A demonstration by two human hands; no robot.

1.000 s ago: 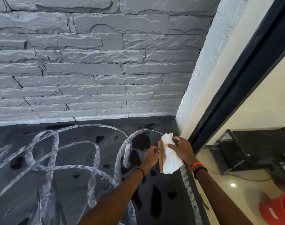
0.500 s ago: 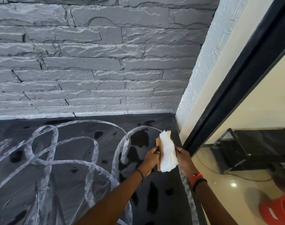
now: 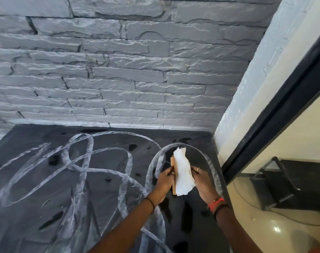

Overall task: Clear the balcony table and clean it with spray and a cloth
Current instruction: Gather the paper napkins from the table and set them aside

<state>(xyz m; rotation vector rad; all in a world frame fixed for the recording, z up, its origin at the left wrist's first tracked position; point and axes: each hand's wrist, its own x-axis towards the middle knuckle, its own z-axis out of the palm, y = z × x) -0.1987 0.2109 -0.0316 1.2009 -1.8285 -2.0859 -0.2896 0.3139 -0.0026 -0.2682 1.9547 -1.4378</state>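
Note:
The dark stone balcony table (image 3: 37, 179) fills the lower left, streaked with looping whitish wipe marks and dark wet patches. Over its right end, both hands hold a white crumpled cloth (image 3: 183, 172) wrapped against a thin brown flat piece (image 3: 172, 167) standing on edge. My left hand (image 3: 163, 181) grips the brown piece from the left. My right hand (image 3: 204, 179), with a ring and an orange wristband, holds the cloth from the right. No spray bottle is in view.
A grey stacked-stone wall (image 3: 119, 79) rises right behind the table. A white textured pillar (image 3: 246, 88) and a black door frame (image 3: 283, 114) bound the table's right end. Beyond the frame, a black stand (image 3: 283, 185) and a cable lie on a shiny floor.
The cloth and brown piece stay between both hands, turned slightly more upright. The view has tipped back a little, showing more of the wall.

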